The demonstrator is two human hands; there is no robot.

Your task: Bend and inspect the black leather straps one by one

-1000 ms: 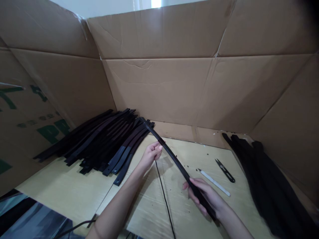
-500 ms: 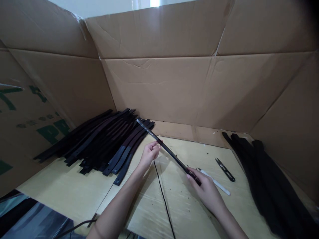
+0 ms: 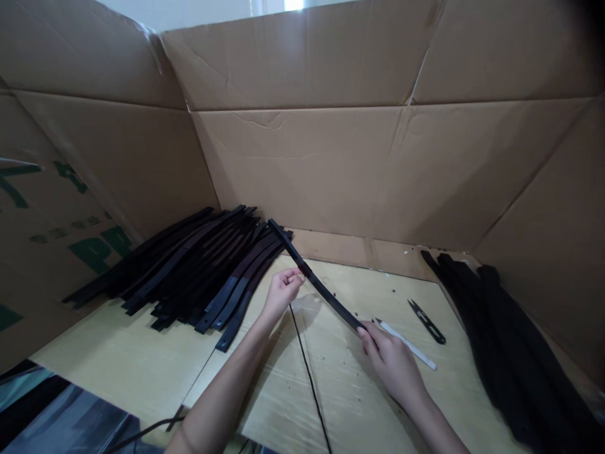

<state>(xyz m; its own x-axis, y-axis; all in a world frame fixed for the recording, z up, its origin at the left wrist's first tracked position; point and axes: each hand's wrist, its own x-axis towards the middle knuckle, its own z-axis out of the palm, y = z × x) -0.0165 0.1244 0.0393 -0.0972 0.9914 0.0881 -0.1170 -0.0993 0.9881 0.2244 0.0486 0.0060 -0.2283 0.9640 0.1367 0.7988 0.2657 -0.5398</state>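
A long, slightly curved black strip point(image 3: 333, 302) slants across the middle, raised above the table. My right hand point(image 3: 390, 356) is closed around its lower end. A dark band of wrapping point(image 3: 305, 270) sits on the strip above its middle. My left hand point(image 3: 283, 290) pinches a thin dark cord point(image 3: 307, 366) close beside that band. From the left hand the cord hangs down past the table's near edge. Exactly where the cord meets the strip is hidden by the fingertips.
Many similar black strips, several with dark wrapped middles point(image 3: 241, 268), lie piled at the left. More black strips point(image 3: 501, 340) lie at the right. Thread snips point(image 3: 426, 321) and a white pen-like tool point(image 3: 409, 343) rest by my right hand. Cardboard walls point(image 3: 302, 164) enclose the table point(image 3: 340, 391).
The strip has rolled in my right hand, so a broader face shows, and its far end has shifted slightly right. My left hand stays near the same spot with the cord.
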